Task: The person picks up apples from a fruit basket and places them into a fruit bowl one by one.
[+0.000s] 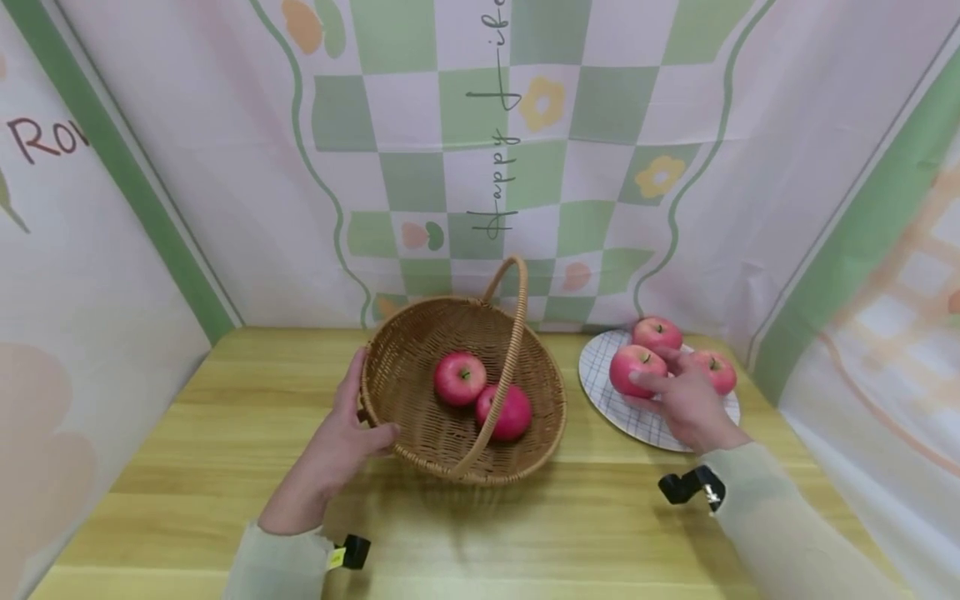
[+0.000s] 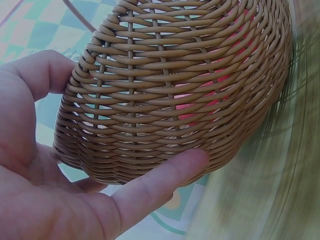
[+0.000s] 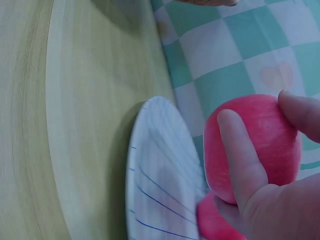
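A brown wicker basket with a tall arched handle sits mid-table, tilted so its inside shows. Two red apples lie in it, side by side. My left hand grips the basket's left side; in the left wrist view, its fingers spread against the woven wall. On the right, my right hand holds a red apple between thumb and fingers. That apple is above the plate's surface in the right wrist view. Two more apples rest on the round checked plate.
The pale wooden table runs back to a green-and-white checked cloth backdrop. Printed cloth walls close in both sides. The basket's handle arches above its opening. A gap of bare wood separates basket and plate.
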Demonstrator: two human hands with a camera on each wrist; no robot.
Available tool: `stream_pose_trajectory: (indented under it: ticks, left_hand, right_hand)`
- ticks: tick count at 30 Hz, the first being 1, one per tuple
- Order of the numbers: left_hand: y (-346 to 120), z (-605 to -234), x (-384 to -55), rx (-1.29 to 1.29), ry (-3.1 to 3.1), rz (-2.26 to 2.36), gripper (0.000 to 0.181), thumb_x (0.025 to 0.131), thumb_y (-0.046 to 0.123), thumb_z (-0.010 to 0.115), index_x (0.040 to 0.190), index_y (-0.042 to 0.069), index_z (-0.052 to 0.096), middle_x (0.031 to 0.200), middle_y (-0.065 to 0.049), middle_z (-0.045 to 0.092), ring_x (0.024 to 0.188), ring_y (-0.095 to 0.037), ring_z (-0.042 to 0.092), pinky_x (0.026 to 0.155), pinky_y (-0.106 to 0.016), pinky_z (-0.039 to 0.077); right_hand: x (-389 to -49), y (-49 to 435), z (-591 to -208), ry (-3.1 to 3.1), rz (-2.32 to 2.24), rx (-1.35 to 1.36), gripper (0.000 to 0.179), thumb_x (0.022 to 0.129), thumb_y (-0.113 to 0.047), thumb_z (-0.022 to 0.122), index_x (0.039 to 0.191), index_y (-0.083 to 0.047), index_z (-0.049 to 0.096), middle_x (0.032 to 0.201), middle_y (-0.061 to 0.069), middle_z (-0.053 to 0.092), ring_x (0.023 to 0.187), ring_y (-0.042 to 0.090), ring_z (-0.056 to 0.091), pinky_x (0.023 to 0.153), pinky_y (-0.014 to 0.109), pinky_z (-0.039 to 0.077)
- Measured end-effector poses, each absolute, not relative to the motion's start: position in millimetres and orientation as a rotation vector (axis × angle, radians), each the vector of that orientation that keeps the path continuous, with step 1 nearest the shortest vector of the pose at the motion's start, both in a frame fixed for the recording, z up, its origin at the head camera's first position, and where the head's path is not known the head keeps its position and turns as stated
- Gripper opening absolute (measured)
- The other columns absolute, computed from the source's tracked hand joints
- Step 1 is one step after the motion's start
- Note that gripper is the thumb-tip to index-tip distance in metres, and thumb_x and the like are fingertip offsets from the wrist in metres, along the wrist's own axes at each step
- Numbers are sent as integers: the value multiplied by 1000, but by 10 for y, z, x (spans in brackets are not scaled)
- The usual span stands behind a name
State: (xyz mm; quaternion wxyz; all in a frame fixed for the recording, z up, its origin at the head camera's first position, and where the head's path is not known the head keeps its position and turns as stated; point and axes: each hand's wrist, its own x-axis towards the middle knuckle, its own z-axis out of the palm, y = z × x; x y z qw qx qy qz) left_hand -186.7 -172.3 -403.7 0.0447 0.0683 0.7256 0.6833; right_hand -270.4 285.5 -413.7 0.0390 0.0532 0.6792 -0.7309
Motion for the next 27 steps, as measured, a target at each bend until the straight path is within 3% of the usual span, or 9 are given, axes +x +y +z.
stream_pose_trajectory:
  ticks: [10, 27]
  left_hand:
    - [-1708, -4036, -1881, 200, 2190, 2106, 114, 82, -8, 66, 157, 49, 3, 162, -7, -9, 125, -58, 36, 76, -49, 58]
    - [-1719, -4025, -1873, 186, 2202, 2085, 113, 83, -7, 65, 157, 48, 2, 162, -8, -9, 126, -58, 36, 75, -49, 58]
  right_hand:
    - [-2898, 2780, -4326, 2054, -2296, 259, 87, 95, 7, 59, 160, -7, 1, 164, 9, -3, 139, 39, 26, 92, 46, 51]
    - [-3020, 2667, -4461, 2154, -2282, 245, 87, 95, 11, 55, 161, -11, 3, 163, 16, 1, 137, 42, 29, 91, 44, 53]
